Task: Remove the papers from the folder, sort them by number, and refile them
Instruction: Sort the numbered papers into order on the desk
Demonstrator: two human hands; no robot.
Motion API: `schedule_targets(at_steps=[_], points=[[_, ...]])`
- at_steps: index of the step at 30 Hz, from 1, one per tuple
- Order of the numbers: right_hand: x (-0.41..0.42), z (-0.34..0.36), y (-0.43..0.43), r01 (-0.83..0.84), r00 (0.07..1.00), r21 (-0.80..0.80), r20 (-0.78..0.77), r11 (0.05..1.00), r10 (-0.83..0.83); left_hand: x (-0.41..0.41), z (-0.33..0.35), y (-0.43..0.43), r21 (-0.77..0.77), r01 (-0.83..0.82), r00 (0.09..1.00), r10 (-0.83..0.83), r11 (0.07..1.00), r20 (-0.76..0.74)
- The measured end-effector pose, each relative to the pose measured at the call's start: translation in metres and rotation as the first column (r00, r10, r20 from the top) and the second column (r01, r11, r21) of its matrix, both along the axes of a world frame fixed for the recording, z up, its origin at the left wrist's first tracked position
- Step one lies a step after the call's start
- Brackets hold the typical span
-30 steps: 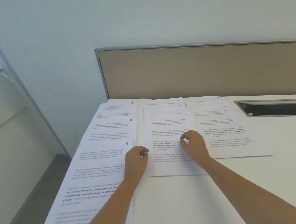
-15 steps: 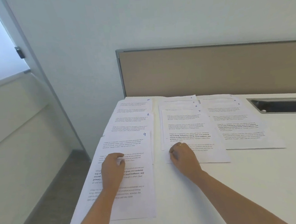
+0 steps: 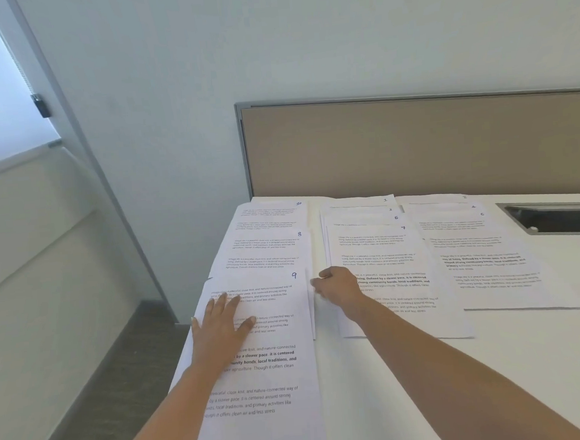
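Note:
Numbered printed sheets lie in three columns on the white desk. The left column shows sheet 10, sheet 8 and sheet 9 nearest me. The middle stack has sheet 7 on top, with 1, 3 and 6 peeking out behind. The right stack shows 2, 4 and another number. My left hand lies flat with spread fingers on sheet 9. My right hand is curled at the left edge of the middle stack, beside sheet 9's right edge. No folder is in view.
A tan partition panel stands along the desk's back edge. A dark cable slot is set into the desk at the right. The desk's left edge drops to a grey floor beside a window wall.
My left hand has slid left onto sheet 9 and flattened out. My right hand has moved from the middle of sheet 7 to its left edge. The view has turned left.

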State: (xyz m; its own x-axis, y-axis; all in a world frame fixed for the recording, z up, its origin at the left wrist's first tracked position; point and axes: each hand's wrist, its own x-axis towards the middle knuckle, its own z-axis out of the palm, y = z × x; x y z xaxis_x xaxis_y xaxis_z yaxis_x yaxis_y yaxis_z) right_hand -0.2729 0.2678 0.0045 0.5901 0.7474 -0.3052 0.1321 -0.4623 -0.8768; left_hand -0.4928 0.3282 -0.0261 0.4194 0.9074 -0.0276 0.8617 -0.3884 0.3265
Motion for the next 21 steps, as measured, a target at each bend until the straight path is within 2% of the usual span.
schedule_targets(at_steps=[6, 8, 14, 21], points=[[0.0, 0.002, 0.028, 0.124, 0.966, -0.01, -0.226, 0.992, -0.123, 0.002, -0.005, -0.002, 0.05, 0.006, 1.0, -0.005, 0.999, -0.023], [0.001, 0.001, 0.03, 0.142, 0.959, 0.002, -0.247, 0.99, -0.137, 0.001, -0.006, -0.003, 0.051, 0.006, 1.0, -0.005, 0.999, -0.011], [0.002, -0.003, 0.03, 0.151, 0.983, 0.053, -0.111, 0.987, -0.145, 0.001, -0.006, -0.002, 0.036, 0.016, 1.0, -0.015, 0.999, -0.026], [0.03, 0.013, 0.007, 0.227, 0.958, 0.089, 0.159, 0.97, -0.239, 0.003, -0.001, -0.004, 0.001, 0.016, 0.999, -0.016, 1.0, -0.042]])
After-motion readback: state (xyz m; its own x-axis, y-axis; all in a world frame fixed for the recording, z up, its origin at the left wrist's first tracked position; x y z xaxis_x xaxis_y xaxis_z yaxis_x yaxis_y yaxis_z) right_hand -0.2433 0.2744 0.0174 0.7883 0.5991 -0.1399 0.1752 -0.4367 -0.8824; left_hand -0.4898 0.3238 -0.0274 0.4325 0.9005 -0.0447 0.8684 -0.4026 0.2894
